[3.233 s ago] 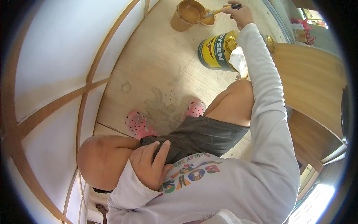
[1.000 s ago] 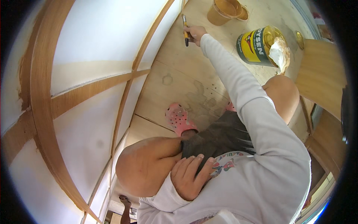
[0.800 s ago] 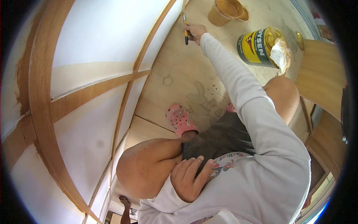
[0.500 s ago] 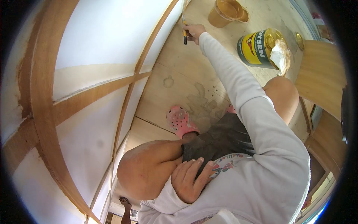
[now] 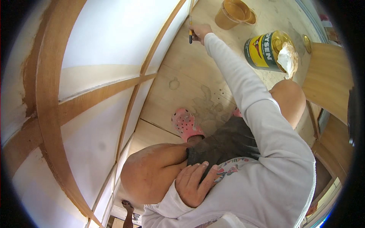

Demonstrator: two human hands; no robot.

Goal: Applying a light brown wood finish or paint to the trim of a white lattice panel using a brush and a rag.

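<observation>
My right hand (image 5: 200, 32) reaches far forward, its fingers closed round the yellow and black handle of a paintbrush (image 5: 191, 37). The brush points away from me, its head up against the brown strip at the foot of the white panelled wall (image 5: 104, 36); the bristles are too small to make out. My left hand (image 5: 194, 183) rests on my lap by the dark shorts, fingers stretched and slightly apart, with nothing in it.
An orange-brown bucket (image 5: 224, 22) stands beyond my right hand. Nearer, a green and yellow paint can (image 5: 262, 51) has a white, brown-stained cloth-like piece on its rim. A round gold lid (image 5: 307, 43) lies behind it. Wooden panels (image 5: 329, 76) border the right; brown battens (image 5: 49, 95) cross the left wall.
The brush and my right hand have shifted slightly up along the wall's foot. The whole view has moved a little; my left hand stays on my lap.
</observation>
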